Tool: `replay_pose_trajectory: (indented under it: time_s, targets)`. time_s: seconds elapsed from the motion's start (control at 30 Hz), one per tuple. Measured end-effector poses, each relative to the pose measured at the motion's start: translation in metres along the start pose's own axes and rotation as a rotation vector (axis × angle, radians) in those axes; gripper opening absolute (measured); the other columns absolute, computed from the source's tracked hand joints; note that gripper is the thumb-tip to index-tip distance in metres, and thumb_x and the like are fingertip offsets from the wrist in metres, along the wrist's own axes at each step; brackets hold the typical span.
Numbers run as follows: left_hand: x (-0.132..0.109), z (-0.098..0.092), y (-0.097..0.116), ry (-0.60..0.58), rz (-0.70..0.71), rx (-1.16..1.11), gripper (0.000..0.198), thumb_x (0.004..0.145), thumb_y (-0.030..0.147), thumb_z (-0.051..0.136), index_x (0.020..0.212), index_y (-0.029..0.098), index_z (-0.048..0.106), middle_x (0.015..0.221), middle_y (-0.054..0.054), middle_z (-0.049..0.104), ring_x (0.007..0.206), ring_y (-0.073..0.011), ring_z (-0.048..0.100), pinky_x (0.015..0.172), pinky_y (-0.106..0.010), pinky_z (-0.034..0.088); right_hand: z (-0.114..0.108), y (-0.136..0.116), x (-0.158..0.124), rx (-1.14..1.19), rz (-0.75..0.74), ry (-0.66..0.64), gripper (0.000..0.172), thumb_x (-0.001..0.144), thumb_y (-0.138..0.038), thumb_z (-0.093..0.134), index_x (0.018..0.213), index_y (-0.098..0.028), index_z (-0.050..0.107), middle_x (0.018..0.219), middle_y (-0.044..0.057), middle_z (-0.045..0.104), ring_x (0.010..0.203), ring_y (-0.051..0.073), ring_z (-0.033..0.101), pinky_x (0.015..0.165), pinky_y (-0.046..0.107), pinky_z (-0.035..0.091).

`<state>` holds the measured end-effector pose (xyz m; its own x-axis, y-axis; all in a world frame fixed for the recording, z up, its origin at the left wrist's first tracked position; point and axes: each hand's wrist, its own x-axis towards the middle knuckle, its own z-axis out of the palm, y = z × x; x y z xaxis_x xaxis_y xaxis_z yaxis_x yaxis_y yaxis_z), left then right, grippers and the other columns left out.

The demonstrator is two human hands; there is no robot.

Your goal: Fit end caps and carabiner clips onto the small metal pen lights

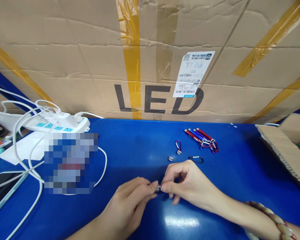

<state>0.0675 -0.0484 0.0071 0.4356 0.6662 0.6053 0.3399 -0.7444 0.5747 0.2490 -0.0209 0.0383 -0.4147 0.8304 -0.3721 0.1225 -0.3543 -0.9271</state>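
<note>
Close together over the blue table (130, 160), my left hand (132, 200) and my right hand (182, 183) pinch a small silver and dark metal piece (158, 188) between thumbs and fingertips. Most of it is hidden by the fingers, so its exact kind cannot be made out. Just beyond my right hand lie a small round metal cap (170, 159), a black carabiner (196, 159) and a red-purple carabiner (178, 146) with a metal cap at its end. Farther back is a bunch of slim red and blue metal tubes (198, 135) with carabiners attached.
A large taped cardboard box (95, 66) marked LED stands along the back. To the left are a white power strip (57, 123), looping white cables (106, 163), a blurred-out item (71, 163) and a phone (5, 191). An open cardboard carton (282, 146) stands at right.
</note>
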Motion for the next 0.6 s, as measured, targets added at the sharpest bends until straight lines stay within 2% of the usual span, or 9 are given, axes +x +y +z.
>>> replay_pose_trajectory:
  time_s: [0.1, 0.27, 0.37, 0.47, 0.53, 0.6]
  targets:
    - [0.000, 0.001, 0.001, 0.027, -0.097, -0.060, 0.010, 0.088, 0.009, 0.049, 0.089, 0.017, 0.055, 0.073, -0.001, 0.065, 0.066, -0.0098, 0.063, 0.063, -0.015, 0.053, -0.003, -0.002, 0.001, -0.008, -0.018, -0.012, 0.030, 0.053, -0.033, 0.082, 0.060, -0.010, 0.064, 0.050, -0.004, 0.055, 0.043, 0.005, 0.053, 0.039, 0.013, 0.051]
    - [0.000, 0.000, 0.003, 0.009, -0.210, -0.097, 0.012, 0.086, 0.010, 0.053, 0.094, 0.020, 0.054, 0.077, 0.001, 0.066, 0.067, -0.0076, 0.065, 0.063, -0.010, 0.051, -0.009, -0.001, 0.002, -0.151, -0.095, -0.026, 0.033, 0.061, -0.042, 0.077, 0.066, -0.011, 0.066, 0.053, -0.003, 0.055, 0.044, 0.006, 0.053, 0.041, 0.016, 0.050]
    - [-0.001, 0.001, 0.003, -0.023, -0.201, -0.119, 0.012, 0.086, 0.009, 0.051, 0.083, 0.020, 0.050, 0.069, 0.003, 0.062, 0.064, -0.0081, 0.063, 0.064, -0.012, 0.052, -0.014, -0.003, 0.000, -0.456, -0.372, -0.072, 0.031, 0.076, -0.042, 0.066, 0.066, -0.013, 0.068, 0.059, 0.000, 0.057, 0.050, 0.008, 0.055, 0.047, 0.018, 0.049]
    - [-0.002, 0.003, 0.004, -0.036, -0.153, -0.108, 0.016, 0.088, 0.009, 0.046, 0.076, 0.020, 0.046, 0.063, 0.003, 0.056, 0.055, -0.0087, 0.056, 0.055, -0.015, 0.050, -0.017, -0.004, -0.006, -0.791, -0.690, -0.177, 0.033, 0.092, -0.030, 0.047, 0.074, -0.016, 0.070, 0.069, 0.003, 0.061, 0.061, 0.010, 0.058, 0.057, 0.019, 0.047]
    - [-0.002, 0.005, 0.005, -0.022, -0.087, -0.068, 0.019, 0.089, 0.009, 0.042, 0.075, 0.020, 0.046, 0.060, 0.002, 0.054, 0.050, -0.0090, 0.050, 0.048, -0.016, 0.046, -0.015, -0.004, -0.010, -0.910, -0.778, -0.192, 0.038, 0.095, -0.023, 0.037, 0.076, -0.014, 0.069, 0.069, 0.005, 0.060, 0.060, 0.010, 0.057, 0.056, 0.020, 0.046]
    - [-0.002, 0.005, 0.007, -0.011, -0.022, -0.011, 0.021, 0.090, 0.007, 0.040, 0.074, 0.018, 0.049, 0.059, 0.000, 0.055, 0.048, -0.0094, 0.048, 0.045, -0.017, 0.044, -0.010, -0.002, -0.013, -0.914, -0.810, -0.154, 0.040, 0.094, -0.020, 0.034, 0.072, -0.013, 0.067, 0.065, 0.006, 0.059, 0.057, 0.011, 0.054, 0.052, 0.021, 0.044]
